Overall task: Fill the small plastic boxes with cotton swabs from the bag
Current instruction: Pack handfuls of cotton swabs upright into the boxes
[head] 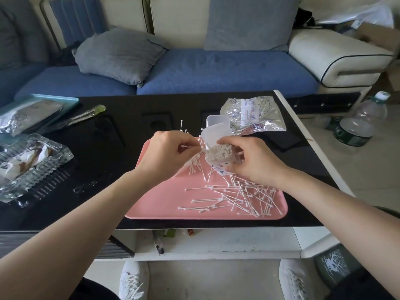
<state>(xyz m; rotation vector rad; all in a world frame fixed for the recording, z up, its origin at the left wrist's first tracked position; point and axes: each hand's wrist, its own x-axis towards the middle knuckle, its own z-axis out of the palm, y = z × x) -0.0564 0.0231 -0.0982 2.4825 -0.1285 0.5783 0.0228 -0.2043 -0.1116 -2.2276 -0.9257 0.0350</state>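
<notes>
My right hand [254, 161] grips a small clear plastic box [219, 156], tilted toward me above the pink tray [164, 204]. The box is packed with cotton swabs and its hinged lid [214, 133] stands open. My left hand [167, 153] pinches a bunch of cotton swabs [195, 163] right beside the box mouth, their ends fanning out above and below my fingers. Loose swabs [244, 197] lie scattered over the right half of the tray. The crumpled printed swab bag [253, 115] lies on the black table behind the box. Another clear box [217, 120] stands behind the lid.
A glass dish [32, 163] with wrappers sits at the left. A teal tray [54, 99] with a foil bag lies at the back left, tweezers with a green tip [86, 114] beside it. A water bottle [361, 122] stands on the floor at the right. A sofa is behind the table.
</notes>
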